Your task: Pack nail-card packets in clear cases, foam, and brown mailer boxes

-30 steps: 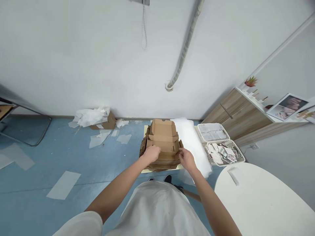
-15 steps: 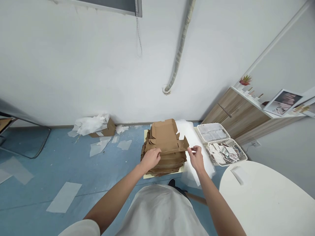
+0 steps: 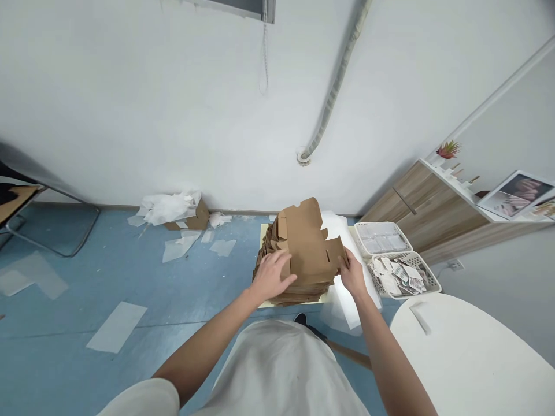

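Note:
A flat brown cardboard box blank (image 3: 309,242) is tilted up off a stack of the same blanks (image 3: 299,289) on the blue floor. My left hand (image 3: 271,274) grips its near left edge, thumb on top. My right hand (image 3: 352,274) holds the blank's right flap, fingers curled behind it. The stack rests on a pale yellow sheet (image 3: 264,237).
Two white baskets (image 3: 381,238) (image 3: 405,276) of small packets stand right of the stack, beside white foam sheets (image 3: 342,289). A round white table (image 3: 468,352) is at the near right, a wooden cabinet (image 3: 433,208) behind. Paper scraps and a small box (image 3: 191,216) litter the floor.
The top blank has been lifted from lying flat on the stack to standing tilted, far edge up. My right hand moved in and took its right flap.

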`<state>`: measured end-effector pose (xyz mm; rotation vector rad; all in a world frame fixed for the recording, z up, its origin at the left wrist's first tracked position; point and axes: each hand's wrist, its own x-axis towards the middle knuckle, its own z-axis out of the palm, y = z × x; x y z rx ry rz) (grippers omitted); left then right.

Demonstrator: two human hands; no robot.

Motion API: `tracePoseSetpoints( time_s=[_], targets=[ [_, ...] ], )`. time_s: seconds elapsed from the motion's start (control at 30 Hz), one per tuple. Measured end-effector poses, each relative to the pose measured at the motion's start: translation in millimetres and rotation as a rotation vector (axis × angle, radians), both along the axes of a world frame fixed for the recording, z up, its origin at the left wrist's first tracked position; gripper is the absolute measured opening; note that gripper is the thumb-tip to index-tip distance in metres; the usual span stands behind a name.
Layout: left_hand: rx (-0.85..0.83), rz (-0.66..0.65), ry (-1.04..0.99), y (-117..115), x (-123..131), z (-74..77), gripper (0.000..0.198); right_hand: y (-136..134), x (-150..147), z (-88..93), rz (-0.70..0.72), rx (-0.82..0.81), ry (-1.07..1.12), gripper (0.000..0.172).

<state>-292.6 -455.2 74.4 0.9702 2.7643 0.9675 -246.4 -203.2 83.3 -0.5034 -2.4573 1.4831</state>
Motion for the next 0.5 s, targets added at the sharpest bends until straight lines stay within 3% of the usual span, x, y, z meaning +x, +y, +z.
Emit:
tracePoseSetpoints(
  time_s=[0.1, 0.17, 0.37, 0.5],
  targets=[
    [-0.011, 0.188, -0.034, -6.4, -12.2, -6.9, 0.063, -3.0, 9.0, 8.6, -0.016, -0.165, 0.073, 0.05],
    [-0.045, 0.236, -0.074, -5.9, -20.6, -11.3, 0.072, -1.9, 17.5, 12.3, -0.034, -0.222, 0.089, 0.051],
    [-0.335, 0.133, -0.206, 27.2, -32.2, -13.0, 0.078, 12.4, 46.8, 7.2, -0.255, -0.261, 0.093, 0.051],
    [-0.467, 0.105, -0.097, 58.4, -29.2, -13.0, 0.07, 13.7, 65.4, -0.8, -0.335, -0.238, 0.075, 0.049]
  ],
)
